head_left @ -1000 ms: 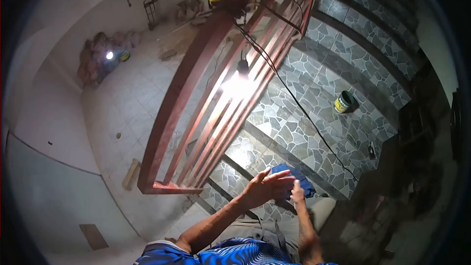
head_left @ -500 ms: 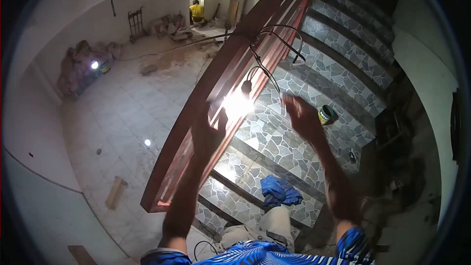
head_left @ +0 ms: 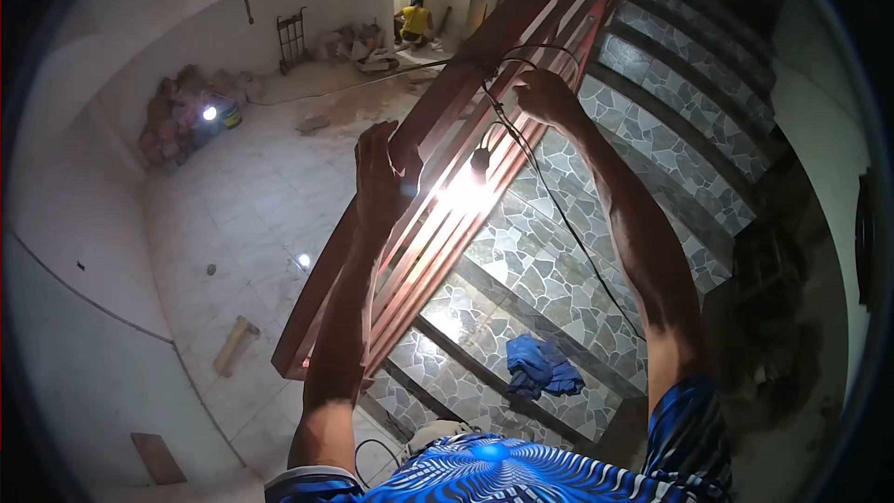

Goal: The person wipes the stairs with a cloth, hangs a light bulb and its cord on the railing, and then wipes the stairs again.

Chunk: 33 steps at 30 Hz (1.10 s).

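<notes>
A lit bulb (head_left: 466, 194) in a dark socket (head_left: 480, 159) hangs beside the red stair railing (head_left: 456, 84), its glare washing out the bars around it. Black cable (head_left: 568, 219) is looped over the handrail and trails down across the steps. My right hand (head_left: 551, 101) is raised above the bulb, fingers curled together at the cable loop by the rail. On the other side of the bulb, my left hand (head_left: 382, 172) is held up against the handrail, fingers stretched upward and thumb apart, with nothing in it.
Stone-patterned stairs (head_left: 549, 261) run up to the right, with a blue cloth (head_left: 540, 365) on a lower step. Beyond the railing lies a tiled floor (head_left: 223, 224) with rubble sacks (head_left: 177, 116), a second lamp (head_left: 209, 113) and a hand truck (head_left: 291, 37). A person in yellow (head_left: 413, 20) crouches far back.
My right hand has moved up to the cable loop near the handrail. My left hand has risen along the rail, away from the bulb. The view has shifted slightly.
</notes>
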{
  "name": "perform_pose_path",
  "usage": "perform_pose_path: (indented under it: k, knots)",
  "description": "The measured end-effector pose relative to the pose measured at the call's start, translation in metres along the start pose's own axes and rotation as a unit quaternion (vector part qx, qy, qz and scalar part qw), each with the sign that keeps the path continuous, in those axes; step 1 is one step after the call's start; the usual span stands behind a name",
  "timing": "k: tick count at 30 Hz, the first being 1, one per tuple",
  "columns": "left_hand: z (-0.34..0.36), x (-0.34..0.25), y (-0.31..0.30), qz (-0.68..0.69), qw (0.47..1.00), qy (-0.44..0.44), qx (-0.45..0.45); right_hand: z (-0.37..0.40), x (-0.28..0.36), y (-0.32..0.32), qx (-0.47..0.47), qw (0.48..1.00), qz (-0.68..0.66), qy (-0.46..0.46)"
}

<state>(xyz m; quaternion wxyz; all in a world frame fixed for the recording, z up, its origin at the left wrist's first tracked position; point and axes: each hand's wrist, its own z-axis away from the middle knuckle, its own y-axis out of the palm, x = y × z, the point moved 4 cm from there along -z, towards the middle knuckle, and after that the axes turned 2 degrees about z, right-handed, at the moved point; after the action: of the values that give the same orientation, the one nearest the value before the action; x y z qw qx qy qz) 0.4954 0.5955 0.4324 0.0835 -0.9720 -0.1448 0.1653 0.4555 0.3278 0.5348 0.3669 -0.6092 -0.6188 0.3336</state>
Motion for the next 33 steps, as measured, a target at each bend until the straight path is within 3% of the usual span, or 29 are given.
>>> perform_pose_path:
  k: [1,5,8,9,12,17,20,23,26,27,31,33]
  knots:
    - [0.000,-0.001,0.000,-0.002,1.000,-0.004,0.006,-0.005,-0.013,0.016,0.003,0.995,-0.086,0.058]
    - [0.001,-0.001,0.003,-0.013,1.000,-0.006,0.023,-0.028,-0.037,0.057,-0.134,0.959,-0.249,0.011]
    - [0.000,0.002,0.002,-0.031,0.999,-0.013,0.024,-0.044,-0.043,0.064,-0.055,0.943,-0.322,0.060]
    - [-0.001,0.003,0.002,-0.033,0.999,-0.020,0.025,-0.026,-0.019,0.036,-0.022,0.877,-0.449,0.170]
    - [-0.002,0.001,0.000,-0.021,0.999,-0.014,0.030,-0.030,-0.022,0.039,-0.083,0.738,-0.617,0.259]
    - [0.001,-0.001,-0.002,0.011,0.999,-0.005,0.034,-0.044,-0.032,0.045,-0.141,0.631,-0.711,0.278]
    - [-0.001,-0.002,0.000,0.040,0.999,0.013,0.018,-0.052,-0.031,0.045,-0.162,0.635,-0.679,0.330]
    - [-0.011,-0.002,0.002,0.088,0.996,0.012,0.025,-0.054,-0.035,0.040,-0.179,0.682,-0.638,0.309]
    - [-0.046,-0.005,0.024,0.118,0.988,0.097,0.033,-0.057,-0.039,0.036,-0.192,0.762,-0.566,0.250]
    - [-0.062,-0.012,0.030,0.092,0.988,0.109,0.052,-0.054,-0.034,0.027,-0.206,0.767,-0.555,0.248]
    - [-0.112,-0.024,0.062,0.010,0.978,0.183,0.102,-0.062,-0.036,0.002,-0.201,0.903,-0.338,0.171]
    - [-0.122,-0.016,0.090,0.045,0.970,0.201,0.130,-0.065,-0.030,-0.004,-0.194,0.931,-0.266,0.159]
